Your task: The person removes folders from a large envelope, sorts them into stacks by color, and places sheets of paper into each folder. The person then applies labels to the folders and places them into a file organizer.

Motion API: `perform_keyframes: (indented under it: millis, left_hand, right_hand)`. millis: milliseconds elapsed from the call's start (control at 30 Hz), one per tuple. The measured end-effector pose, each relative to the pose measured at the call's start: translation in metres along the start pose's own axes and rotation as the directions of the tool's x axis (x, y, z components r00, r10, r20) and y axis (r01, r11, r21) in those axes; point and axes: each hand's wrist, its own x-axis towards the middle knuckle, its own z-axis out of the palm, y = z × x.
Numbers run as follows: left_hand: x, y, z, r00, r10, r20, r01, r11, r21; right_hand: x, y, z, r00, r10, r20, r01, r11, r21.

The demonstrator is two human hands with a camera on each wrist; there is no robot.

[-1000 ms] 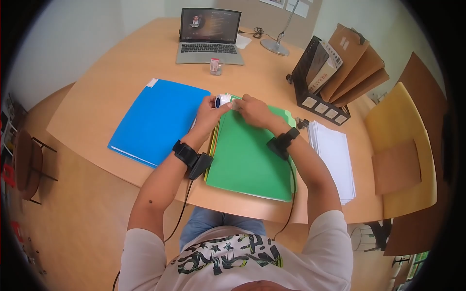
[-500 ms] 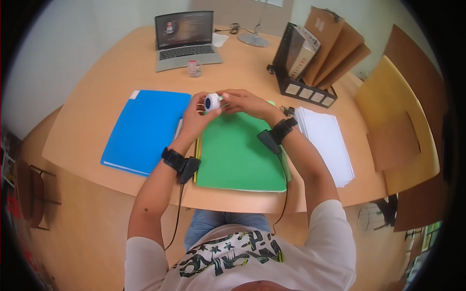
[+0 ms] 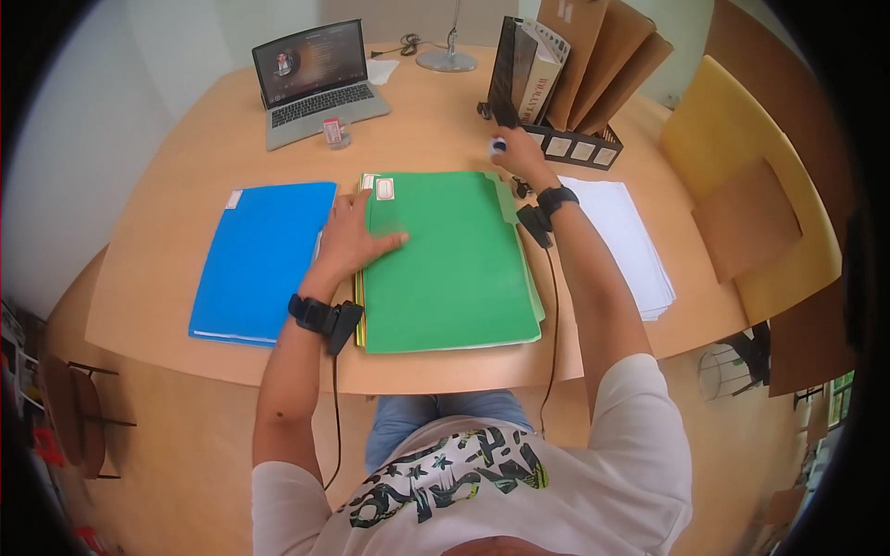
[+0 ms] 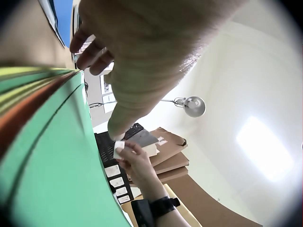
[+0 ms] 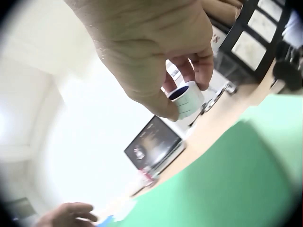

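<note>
Between thumb and fingers, my right hand (image 3: 522,156) pinches a small white roll (image 3: 498,146) with a dark blue core, above the table near the black file holder. The right wrist view shows the roll (image 5: 187,99) closely, with pale green labels round it. My left hand (image 3: 350,236) lies with fingers spread at the left edge of the green folder (image 3: 450,269), thumb stretched over it. A small label (image 3: 385,189) with a red border is on the folder's upper left corner. Coloured folder edges show under the green one in the left wrist view.
A blue folder (image 3: 260,264) lies left, white papers (image 3: 619,241) right. Behind are a laptop (image 3: 320,93), a small clear container (image 3: 337,134), a lamp base (image 3: 447,60) and the black holder (image 3: 579,148) with a book and brown folders. Black clips (image 3: 522,188) lie beside the green folder.
The hands have parted. My right hand has carried the roll rightward, towards the file holder; my left hand has let go of it and moved down to the folder's left edge. The bordered label now shows.
</note>
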Motion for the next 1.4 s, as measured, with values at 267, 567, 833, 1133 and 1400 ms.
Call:
perform_keyframes:
  millis: [267, 567, 833, 1133, 1400]
  left_hand:
    - [0.002, -0.011, 0.001, 0.985, -0.040, 0.167, 0.055, 0.994, -0.091]
    - [0.004, -0.026, -0.024, 0.945, -0.216, 0.246, 0.291, 0.899, -0.329]
    - [0.004, -0.060, -0.057, 0.932, -0.212, 0.294, 0.357, 0.677, -0.643]
    - [-0.040, -0.156, -0.162, 0.810, -0.579, 0.095, 0.533, 0.659, -0.530]
    - [-0.054, -0.229, -0.144, 0.753, -0.657, -0.029, 0.612, 0.716, -0.336]
  right_hand:
    - [-0.017, 0.029, 0.009, 1.000, 0.012, -0.012, -0.012, 1.000, 0.018]
    - [-0.107, -0.032, -0.065, 0.900, -0.116, 0.420, -0.023, 0.949, 0.314]
    - [-0.129, -0.031, -0.047, 0.918, -0.116, 0.380, 0.017, 0.967, 0.255]
    - [-0.131, -0.026, -0.038, 0.938, -0.154, 0.310, 0.070, 0.962, 0.265]
    - [-0.131, -0.025, -0.034, 0.942, -0.119, 0.315, 0.031, 0.962, 0.270]
